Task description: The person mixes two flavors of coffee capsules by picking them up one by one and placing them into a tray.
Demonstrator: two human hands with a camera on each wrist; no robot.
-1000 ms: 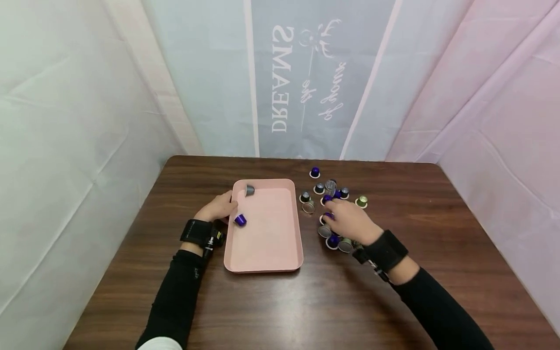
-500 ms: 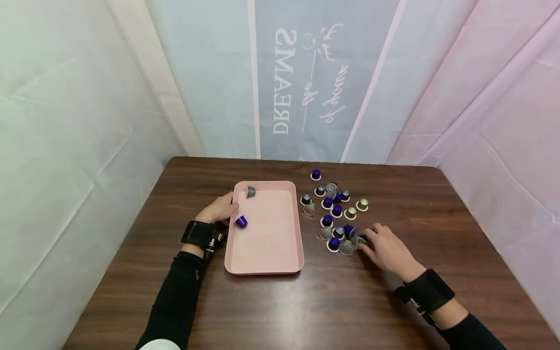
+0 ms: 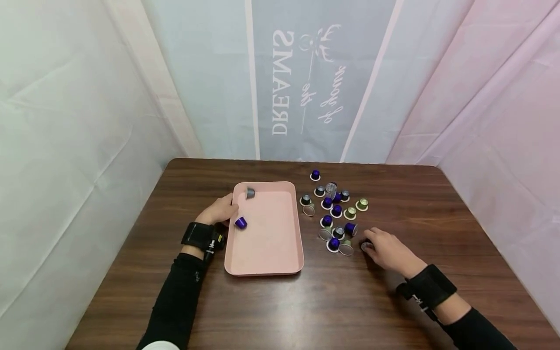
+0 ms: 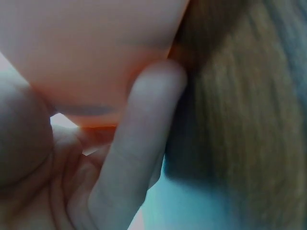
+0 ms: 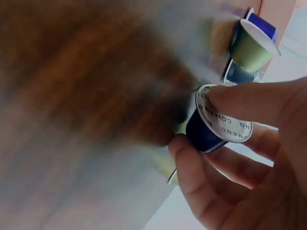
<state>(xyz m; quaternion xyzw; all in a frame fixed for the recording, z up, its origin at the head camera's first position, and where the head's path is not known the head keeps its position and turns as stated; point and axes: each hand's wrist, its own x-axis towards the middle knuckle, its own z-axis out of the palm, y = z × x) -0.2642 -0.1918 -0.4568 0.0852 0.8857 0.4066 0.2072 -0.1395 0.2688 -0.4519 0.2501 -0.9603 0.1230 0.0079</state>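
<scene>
At the left of the table, my left hand (image 3: 217, 210) grips the left rim of a pink tray (image 3: 267, 248); in the left wrist view a blurred finger (image 4: 148, 115) lies along the tray's edge. Inside the tray lie a grey coffee capsule (image 3: 250, 193) and a purple coffee capsule (image 3: 241, 222), both on their sides. My right hand (image 3: 391, 250), just right of the capsule cluster, pinches a dark blue coffee capsule (image 5: 204, 134) between thumb and fingers. Its printed foil lid faces the right wrist camera, partly covered by the thumb.
Several capsules stand or lie right of the tray, among them a green capsule (image 3: 361, 204), a tipped purple capsule (image 3: 351, 229) and a lone purple capsule (image 3: 315, 174) at the back. Fabric curtains (image 3: 210, 78) surround the brown wooden table (image 3: 280, 311).
My right hand has moved from above the cluster to its right side, taken a dark blue capsule and drawn it slightly right, away from the others. The left hand stays on the tray.
</scene>
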